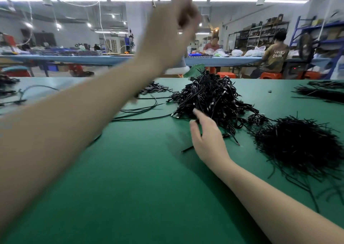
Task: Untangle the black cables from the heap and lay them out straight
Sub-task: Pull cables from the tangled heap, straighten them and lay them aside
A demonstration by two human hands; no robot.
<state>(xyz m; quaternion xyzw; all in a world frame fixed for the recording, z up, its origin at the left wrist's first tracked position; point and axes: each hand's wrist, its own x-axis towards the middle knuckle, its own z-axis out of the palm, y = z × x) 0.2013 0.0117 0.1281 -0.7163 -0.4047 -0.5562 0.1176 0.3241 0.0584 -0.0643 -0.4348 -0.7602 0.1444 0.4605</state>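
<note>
A tangled heap of black cables (210, 98) sits on the green table (141, 178), right of centre. My left hand (173, 29) is raised high above the table and blurred. Its fingers are curled shut, and a dark piece that looks like a black cable end (183, 21) shows between them. My right hand (206, 135) rests at the near edge of the heap, thumb and forefinger apart and touching the cables. A few cables (141, 113) lie loosely stretched out left of the heap.
A second bushy pile of black cables (297, 143) lies at the right. Straight bundles (323, 92) sit far right, and small black parts (156, 88) lie behind the heap. More cables (11, 92) are at the far left. People work at a blue bench (223, 61) beyond.
</note>
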